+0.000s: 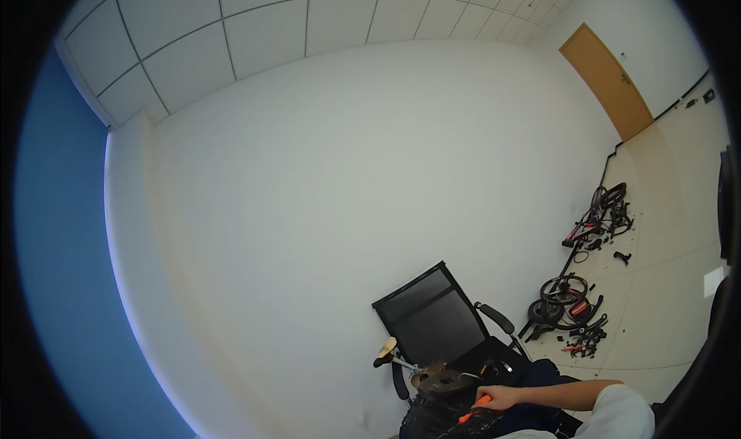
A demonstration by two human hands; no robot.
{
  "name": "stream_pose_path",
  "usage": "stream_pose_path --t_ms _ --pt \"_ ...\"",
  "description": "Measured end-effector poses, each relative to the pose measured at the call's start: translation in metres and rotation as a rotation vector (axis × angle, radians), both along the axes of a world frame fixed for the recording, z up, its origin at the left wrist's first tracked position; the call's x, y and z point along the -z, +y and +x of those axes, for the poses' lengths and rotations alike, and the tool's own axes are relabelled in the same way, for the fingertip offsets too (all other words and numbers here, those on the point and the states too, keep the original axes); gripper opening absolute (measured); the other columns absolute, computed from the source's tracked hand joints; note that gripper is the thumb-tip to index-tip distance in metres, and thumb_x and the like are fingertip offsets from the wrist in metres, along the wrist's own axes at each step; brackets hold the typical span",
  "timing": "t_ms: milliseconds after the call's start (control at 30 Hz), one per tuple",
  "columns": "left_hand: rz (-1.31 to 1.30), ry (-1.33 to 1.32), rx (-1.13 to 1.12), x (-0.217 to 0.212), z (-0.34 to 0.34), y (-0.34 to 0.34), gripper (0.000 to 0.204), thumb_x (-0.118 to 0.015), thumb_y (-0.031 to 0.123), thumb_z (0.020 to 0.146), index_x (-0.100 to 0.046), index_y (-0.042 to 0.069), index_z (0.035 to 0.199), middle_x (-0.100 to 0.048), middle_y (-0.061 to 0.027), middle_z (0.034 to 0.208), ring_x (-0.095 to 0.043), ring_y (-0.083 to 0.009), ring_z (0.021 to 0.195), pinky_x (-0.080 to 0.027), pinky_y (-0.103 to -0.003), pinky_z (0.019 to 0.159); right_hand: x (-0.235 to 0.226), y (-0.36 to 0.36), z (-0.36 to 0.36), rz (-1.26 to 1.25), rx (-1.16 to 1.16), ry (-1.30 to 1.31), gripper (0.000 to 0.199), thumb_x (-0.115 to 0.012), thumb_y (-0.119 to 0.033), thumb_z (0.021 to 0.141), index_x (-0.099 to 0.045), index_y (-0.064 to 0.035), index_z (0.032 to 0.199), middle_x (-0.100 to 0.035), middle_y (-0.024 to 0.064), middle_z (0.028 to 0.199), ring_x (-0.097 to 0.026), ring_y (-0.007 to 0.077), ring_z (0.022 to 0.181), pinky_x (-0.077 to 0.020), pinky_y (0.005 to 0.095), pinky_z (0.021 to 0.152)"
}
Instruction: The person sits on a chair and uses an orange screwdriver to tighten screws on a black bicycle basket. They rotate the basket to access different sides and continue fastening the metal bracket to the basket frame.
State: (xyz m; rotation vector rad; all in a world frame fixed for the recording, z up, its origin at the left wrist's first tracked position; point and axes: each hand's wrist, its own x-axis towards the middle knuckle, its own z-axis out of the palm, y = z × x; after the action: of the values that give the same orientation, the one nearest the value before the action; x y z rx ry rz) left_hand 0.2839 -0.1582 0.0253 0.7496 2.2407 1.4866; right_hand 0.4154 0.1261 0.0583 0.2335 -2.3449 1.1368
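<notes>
White-walled room, right hand [500, 397] closed on half-hidden orange tool [472, 409], left hand unseen.

An orange-handled tool [472, 410] lies slanted low in the picture, its upper end gripped, its lower end pointing down-left. Just beside it, up-left, a dark round metal part [441, 380] rests flat on the black chair seat [494, 359].

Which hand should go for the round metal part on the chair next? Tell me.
Probably the right hand. It is the only hand in view, lying beside the round metal part on the black chair, its grip around an orange-handled tool. The left hand is out of view.
</notes>
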Motion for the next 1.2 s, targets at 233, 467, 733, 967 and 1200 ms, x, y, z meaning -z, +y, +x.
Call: stream_pose_path --t_ms 233,467,733,967,1200 --pt "0.015 -0.039 0.044 -0.004 -0.001 -0.019 0.018 -0.042 -0.002 0.082 -0.055 0.004 0.073 -0.054 -0.0131 0.059 -0.046 -0.0247 0.047 -0.035 -0.041 0.043 -0.007 -0.026 -0.001 -0.606 0.028 -0.465 0.034 -0.061 -0.042 0.094 -0.058 -0.0117 0.109 -0.058 0.0034 0.074 -0.054 0.0116 0.056 -0.0443 0.0257 0.047" --pt "-0.347 0.196 -0.178 -0.015 -0.007 -0.030 0.054 -0.048 0.043 0.097 -0.070 0.001 0.070 -0.066 -0.0138 0.059 -0.070 -0.0300 0.066 -0.054 -0.043 0.070 -0.008 -0.038 -0.013 -0.698 0.018 -0.527 0.036 -0.060 -0.042 0.095 -0.054 -0.0094 0.108 -0.058 0.0028 0.071 -0.052 0.0114 0.051 -0.0433 0.0252 0.044" --pt "-0.289 0.313 0.032 -0.010 -0.010 -0.012 0.024 -0.060 0.022 0.080 -0.071 0.000 0.080 -0.066 -0.0254 0.075 -0.068 -0.0399 0.073 -0.054 -0.047 0.067 -0.001 -0.058 -0.009 -0.691 0.117 -0.631 0.021 -0.043 -0.027 0.102 -0.056 -0.0132 0.110 -0.062 0.0024 0.082 -0.055 0.0111 0.058 -0.0444 0.0271 0.047" --pt "-0.134 -0.051 -0.041 -0.050 0.039 -0.025 0.022 -0.061 0.015 0.089 -0.071 -0.003 0.082 -0.066 -0.0138 0.060 -0.066 -0.0198 0.050 -0.053 -0.032 0.049 -0.015 -0.036 0.027 -0.722 0.136 -0.568 0.024 -0.049 -0.037 0.100 -0.055 -0.0137 0.099 -0.056 -0.0008 0.069 -0.051 0.0088 0.050 -0.0392 0.0223 0.042" --pt "-0.104 0.051 -0.019 -0.030 0.007 -0.016 0.034 -0.073 0.026 0.085 -0.069 -0.003 0.066 -0.065 -0.0113 0.056 -0.067 -0.0222 0.055 -0.050 -0.031 0.056 -0.032 -0.035 0.013 -0.707 0.130 -0.569 0.024 -0.055 -0.036 0.099 -0.054 -0.0123 0.096 -0.057 -0.0018 0.071 -0.053 0.0066 0.053 -0.0390 0.0210 0.045"
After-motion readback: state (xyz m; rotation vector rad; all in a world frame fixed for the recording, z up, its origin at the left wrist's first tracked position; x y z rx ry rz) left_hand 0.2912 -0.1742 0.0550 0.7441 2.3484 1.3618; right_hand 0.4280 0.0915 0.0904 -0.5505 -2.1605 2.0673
